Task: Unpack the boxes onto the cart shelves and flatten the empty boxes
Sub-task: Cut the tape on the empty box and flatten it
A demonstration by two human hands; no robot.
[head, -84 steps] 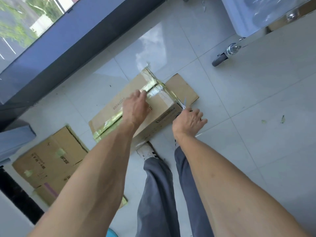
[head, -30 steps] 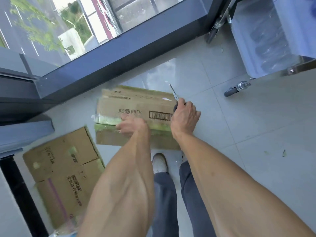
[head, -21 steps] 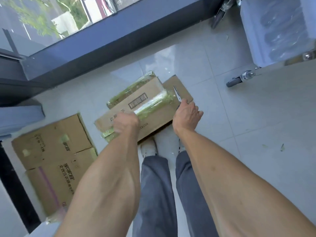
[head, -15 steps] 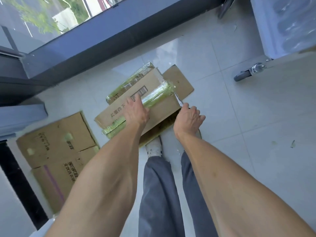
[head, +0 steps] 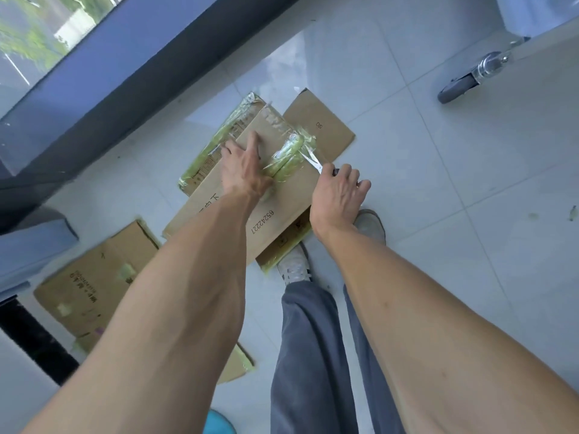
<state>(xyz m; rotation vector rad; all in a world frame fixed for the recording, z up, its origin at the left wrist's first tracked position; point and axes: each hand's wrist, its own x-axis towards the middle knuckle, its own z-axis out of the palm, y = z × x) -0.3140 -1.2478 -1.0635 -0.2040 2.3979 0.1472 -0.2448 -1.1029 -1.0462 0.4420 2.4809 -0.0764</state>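
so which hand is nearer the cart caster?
Right. The right hand grips the blade at the box's end facing the caster; the left hand presses the box top, farther away.

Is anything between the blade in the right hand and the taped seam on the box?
Nothing visible. The blade held in the right hand reaches the tape at the box edge. The left hand presses flat on the box beside the tape, left of the blade's tip.
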